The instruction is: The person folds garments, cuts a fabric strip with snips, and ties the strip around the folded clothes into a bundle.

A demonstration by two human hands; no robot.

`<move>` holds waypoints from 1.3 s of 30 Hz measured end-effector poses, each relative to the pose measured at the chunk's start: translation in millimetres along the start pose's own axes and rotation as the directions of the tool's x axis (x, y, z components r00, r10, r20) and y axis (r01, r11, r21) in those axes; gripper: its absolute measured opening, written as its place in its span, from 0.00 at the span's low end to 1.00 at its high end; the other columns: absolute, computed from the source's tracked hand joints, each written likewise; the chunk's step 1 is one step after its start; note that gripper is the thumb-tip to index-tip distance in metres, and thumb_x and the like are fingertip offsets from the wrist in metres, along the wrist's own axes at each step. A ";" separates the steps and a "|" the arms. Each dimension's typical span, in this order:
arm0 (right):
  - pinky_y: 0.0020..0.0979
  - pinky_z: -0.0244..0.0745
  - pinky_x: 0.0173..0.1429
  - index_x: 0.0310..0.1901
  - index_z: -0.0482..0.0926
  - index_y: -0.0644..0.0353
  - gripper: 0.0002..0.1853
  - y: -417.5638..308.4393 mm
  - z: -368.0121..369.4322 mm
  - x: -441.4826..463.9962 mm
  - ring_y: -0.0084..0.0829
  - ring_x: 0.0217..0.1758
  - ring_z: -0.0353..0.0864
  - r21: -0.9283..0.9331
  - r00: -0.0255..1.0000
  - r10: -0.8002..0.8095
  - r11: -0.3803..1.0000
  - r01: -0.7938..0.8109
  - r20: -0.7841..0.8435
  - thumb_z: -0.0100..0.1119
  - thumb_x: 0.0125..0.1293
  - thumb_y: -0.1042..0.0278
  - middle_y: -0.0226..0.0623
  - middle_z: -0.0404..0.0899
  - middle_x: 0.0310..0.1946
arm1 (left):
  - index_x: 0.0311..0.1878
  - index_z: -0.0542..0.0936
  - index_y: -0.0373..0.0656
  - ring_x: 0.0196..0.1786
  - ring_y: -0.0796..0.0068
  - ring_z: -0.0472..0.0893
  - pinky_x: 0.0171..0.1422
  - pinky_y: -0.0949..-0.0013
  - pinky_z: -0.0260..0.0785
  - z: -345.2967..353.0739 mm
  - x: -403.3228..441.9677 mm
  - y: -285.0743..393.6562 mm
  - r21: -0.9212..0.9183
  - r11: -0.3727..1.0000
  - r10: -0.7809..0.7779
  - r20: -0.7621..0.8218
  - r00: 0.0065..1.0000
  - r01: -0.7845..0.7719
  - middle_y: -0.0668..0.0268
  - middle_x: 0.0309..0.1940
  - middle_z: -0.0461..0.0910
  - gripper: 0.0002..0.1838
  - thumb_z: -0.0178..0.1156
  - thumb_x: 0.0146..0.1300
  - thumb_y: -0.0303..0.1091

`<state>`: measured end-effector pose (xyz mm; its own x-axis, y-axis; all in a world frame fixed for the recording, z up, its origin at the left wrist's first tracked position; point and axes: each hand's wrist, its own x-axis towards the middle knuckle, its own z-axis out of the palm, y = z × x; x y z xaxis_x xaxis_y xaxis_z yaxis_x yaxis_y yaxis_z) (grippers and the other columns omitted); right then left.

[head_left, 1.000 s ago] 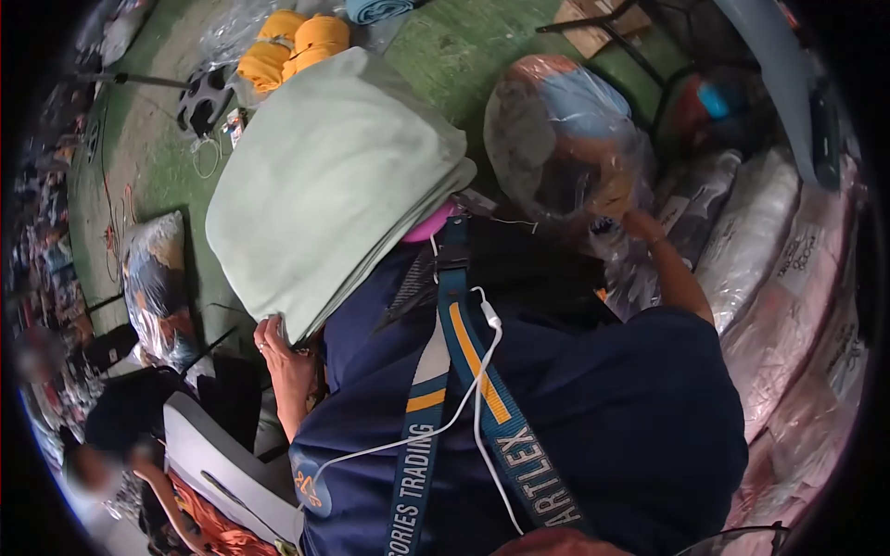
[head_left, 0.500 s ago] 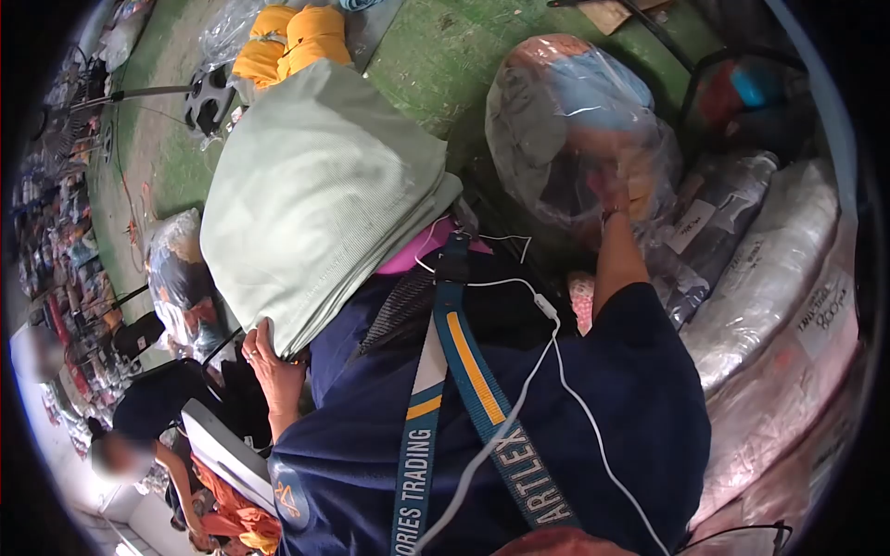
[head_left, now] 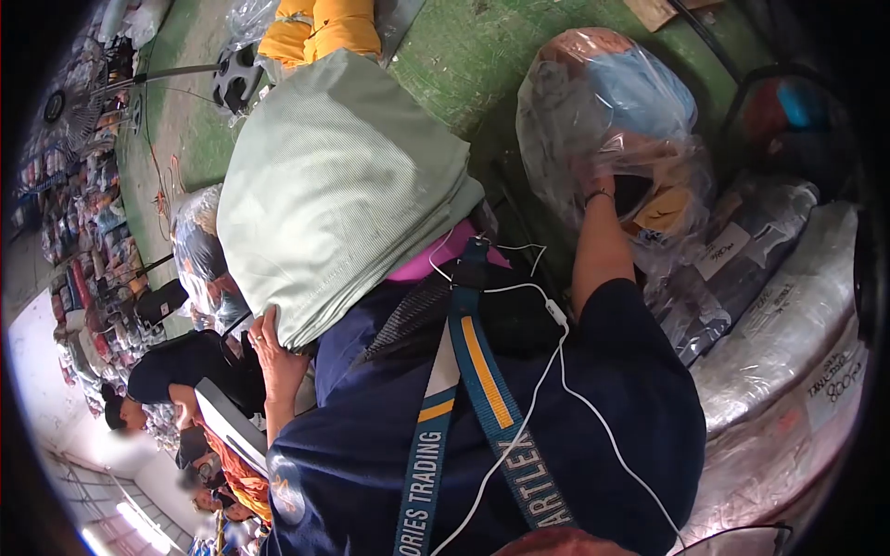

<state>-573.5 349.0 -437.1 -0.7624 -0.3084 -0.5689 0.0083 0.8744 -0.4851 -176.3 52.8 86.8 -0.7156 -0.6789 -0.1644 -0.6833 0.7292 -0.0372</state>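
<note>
Our left hand (head_left: 276, 357) pinches the pale green fabric (head_left: 338, 190) at its edge, probably steadying it; our right hand (head_left: 600, 176) is inside the plastic bag (head_left: 616, 97), its grip untellable.

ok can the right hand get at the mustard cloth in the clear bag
Probably yes: the right hand is at the clear bag, close to the mustard cloth, though the bag's loose plastic may get in the way.

The person's 2 hands (head_left: 280, 361); 1 green stack (head_left: 338, 185); 2 yellow bundles (head_left: 343, 28), far left; at least 2 filled bags (head_left: 640, 88), 3 wrapped rolls (head_left: 779, 324).
</note>
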 end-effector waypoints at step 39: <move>0.35 0.68 0.54 0.47 0.69 0.69 0.14 -409.3 -430.9 -301.5 0.35 0.49 0.72 0.733 0.696 -0.255 -0.088 0.674 -0.671 0.43 0.64 0.69 0.44 0.72 0.46 | 0.49 0.70 0.42 0.40 0.63 0.74 0.47 0.66 0.65 -64.3 29.7 -58.8 -0.542 0.837 0.194 0.162 0.967 -0.077 0.58 0.35 0.74 0.25 0.64 0.45 0.31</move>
<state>-625.8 245.5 219.1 -0.9670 -0.1867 0.1732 -0.0403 -0.5591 -0.8281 -166.8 -15.8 147.5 -0.8016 -0.5012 -0.3259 -0.5951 0.6164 0.5157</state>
